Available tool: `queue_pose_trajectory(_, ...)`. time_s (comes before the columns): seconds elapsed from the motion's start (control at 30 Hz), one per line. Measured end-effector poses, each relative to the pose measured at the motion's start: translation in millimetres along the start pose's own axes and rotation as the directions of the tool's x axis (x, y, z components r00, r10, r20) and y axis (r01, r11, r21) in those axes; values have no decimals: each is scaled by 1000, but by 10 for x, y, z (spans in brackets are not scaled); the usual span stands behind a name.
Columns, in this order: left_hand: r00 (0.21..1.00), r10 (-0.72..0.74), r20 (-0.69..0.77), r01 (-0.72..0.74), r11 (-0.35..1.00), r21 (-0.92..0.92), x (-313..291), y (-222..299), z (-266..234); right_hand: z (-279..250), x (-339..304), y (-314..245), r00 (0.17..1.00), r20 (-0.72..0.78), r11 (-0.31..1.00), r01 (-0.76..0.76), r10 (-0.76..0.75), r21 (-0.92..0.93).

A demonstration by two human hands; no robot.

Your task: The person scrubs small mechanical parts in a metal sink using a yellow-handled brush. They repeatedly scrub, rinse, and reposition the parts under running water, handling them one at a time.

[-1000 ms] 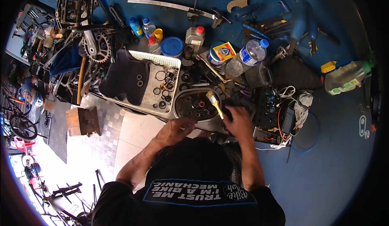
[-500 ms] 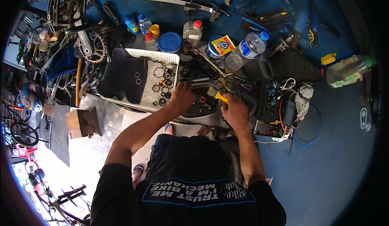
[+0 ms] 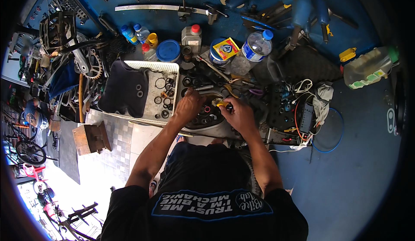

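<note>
Two bare hands are being worked over a round dark tray (image 3: pixel 225 128) of small parts at the near edge of a cluttered blue workbench (image 3: pixel 359 163). A small yellow-handled tool (image 3: pixel 221 104) is being gripped in the closed right hand (image 3: pixel 238 114), just above the tray. The left hand (image 3: pixel 189 105) is being pressed, fingers curled, into the tray's far left side; whether anything is being pinched cannot be told. Rings are lying in a white basket (image 3: pixel 166 66) just left.
</note>
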State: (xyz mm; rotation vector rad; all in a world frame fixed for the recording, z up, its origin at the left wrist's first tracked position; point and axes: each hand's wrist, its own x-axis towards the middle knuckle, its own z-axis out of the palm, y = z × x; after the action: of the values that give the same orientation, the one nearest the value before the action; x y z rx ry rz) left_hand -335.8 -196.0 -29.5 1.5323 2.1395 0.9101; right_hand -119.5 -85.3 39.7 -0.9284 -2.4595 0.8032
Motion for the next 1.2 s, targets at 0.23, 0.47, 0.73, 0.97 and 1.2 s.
queue_pose_trajectory(0.23,984,-46,172,22,990,140,40,295,175,-95,11,53,999,41,998,11,-13,58)
queue_pose_trajectory(0.47,963,41,268,-135,929,345,188,252,526,-298,-89,113,999,11,990,-54,53,131)
queue_pose_trajectory(0.73,923,31,383,-201,889,411,246,357,418,-245,-117,241,999,-14,979,-31,34,199)
queue_pose_trajectory(0.97,953,-86,289,-19,940,342,153,393,372,-271,-86,349,998,55,972,1,-15,234)
queue_pose_trajectory(1.2,972,-38,230,-51,928,369,53,211,545,-279,-14,276,997,74,972,15,-33,234)
